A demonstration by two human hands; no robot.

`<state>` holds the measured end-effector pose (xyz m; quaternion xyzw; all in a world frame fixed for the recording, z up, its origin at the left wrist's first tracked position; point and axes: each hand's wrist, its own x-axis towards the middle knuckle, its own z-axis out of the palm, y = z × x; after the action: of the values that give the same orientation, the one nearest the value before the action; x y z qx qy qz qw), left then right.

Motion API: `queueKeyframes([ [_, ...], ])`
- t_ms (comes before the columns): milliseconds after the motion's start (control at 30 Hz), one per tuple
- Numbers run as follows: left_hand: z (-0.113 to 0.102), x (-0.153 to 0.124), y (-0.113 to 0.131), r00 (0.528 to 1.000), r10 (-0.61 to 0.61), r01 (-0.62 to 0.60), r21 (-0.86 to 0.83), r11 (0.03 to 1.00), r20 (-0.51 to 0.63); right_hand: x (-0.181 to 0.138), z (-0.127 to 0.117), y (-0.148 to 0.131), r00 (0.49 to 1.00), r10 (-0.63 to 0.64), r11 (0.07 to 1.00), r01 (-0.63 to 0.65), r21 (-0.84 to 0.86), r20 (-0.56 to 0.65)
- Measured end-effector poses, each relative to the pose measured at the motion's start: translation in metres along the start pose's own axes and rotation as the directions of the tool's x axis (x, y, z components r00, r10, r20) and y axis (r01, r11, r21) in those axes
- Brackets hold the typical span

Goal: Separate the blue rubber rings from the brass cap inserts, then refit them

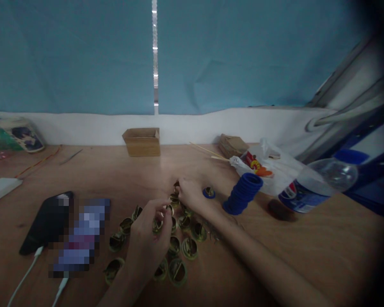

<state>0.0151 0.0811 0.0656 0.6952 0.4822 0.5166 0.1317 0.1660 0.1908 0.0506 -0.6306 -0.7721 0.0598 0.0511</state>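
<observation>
**Loose caps under both hands, rolling bottle close by**

Left hand [149, 238] sits low over the cluster of small round brass-coloured metal caps [182, 248] spread on the brown wooden desk [307, 256] at centre. Its thumb and forefinger are pinched together on one cap at the cluster's upper middle. Right hand [189, 194] rests on the far edge of the same cluster, fingers curled down onto a cap. Clamped or only touching, cannot tell: too small and dim.

Risks, as judged from here:
- The caps lie close, some touching, some tilted. A wrist or forearm dragged across them could scatter them or flip them.
- The right forearm lies right across the cluster's right side, so a sweep there would likely push caps outward.
- The leaning stack of blue plastic rings [243, 194] stands near the right arm. It looks tilted, and a knock could topple it into the caps.
- The clear plastic bottle with blue cap and label [320, 183] lies on its side, so it might roll toward the stack.
- A pinched cap is small and could slip and drop back into the pile.

Around:
- A single blue ring with brass centre [208, 192] sits just beside the right hand.
- A dark round lid [278, 210] sits between the stack and the bottle.
- A white plastic bag with red print [269, 166] is behind the stack.
- Thin wooden sticks [208, 152] and a small open cardboard box [142, 142] are by the back wall.
- A black phone [46, 221] with white cables [28, 268] is at left, well apart from the hands.

Nothing blocks the hands except the crowding of the caps themselves.
</observation>
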Motion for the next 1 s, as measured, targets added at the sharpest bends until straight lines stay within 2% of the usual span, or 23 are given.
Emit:
queueKeyframes([
  [167, -0.001, 0.000, 0.003, 1.000, 0.000, 0.000, 0.012, 1.000, 0.020, -0.019, -0.014, -0.001, 1.000, 0.016, 0.996, -0.015, -0.086, 0.004],
  [300, 0.000, -0.001, 0.002, 0.999, 0.041, -0.042, 0.029, 0.999, 0.026, -0.034, -0.030, -0.002, 0.982, 0.169, 0.961, -0.183, -0.207, -0.085],
  [433, 0.000, 0.000, 0.000, 0.998, 0.055, -0.057, 0.046, 0.997, 0.039, -0.034, -0.032, -0.001, 0.945, 0.302, 0.900, -0.327, -0.288, -0.129],
  [733, 0.001, -0.001, 0.001, 0.995, 0.086, -0.087, 0.025, 0.996, 0.051, -0.032, -0.031, 0.007, 0.942, 0.314, 0.866, -0.336, -0.369, -0.122],
  [900, 0.000, -0.001, 0.002, 0.996, 0.066, -0.068, 0.025, 0.997, 0.063, -0.026, -0.025, 0.012, 0.911, 0.398, 0.844, -0.411, -0.346, -0.112],
  [1000, 0.001, -0.001, 0.002, 0.996, 0.075, -0.076, 0.016, 0.997, 0.058, -0.024, -0.021, 0.016, 0.913, 0.391, 0.855, -0.407, -0.321, -0.116],
])
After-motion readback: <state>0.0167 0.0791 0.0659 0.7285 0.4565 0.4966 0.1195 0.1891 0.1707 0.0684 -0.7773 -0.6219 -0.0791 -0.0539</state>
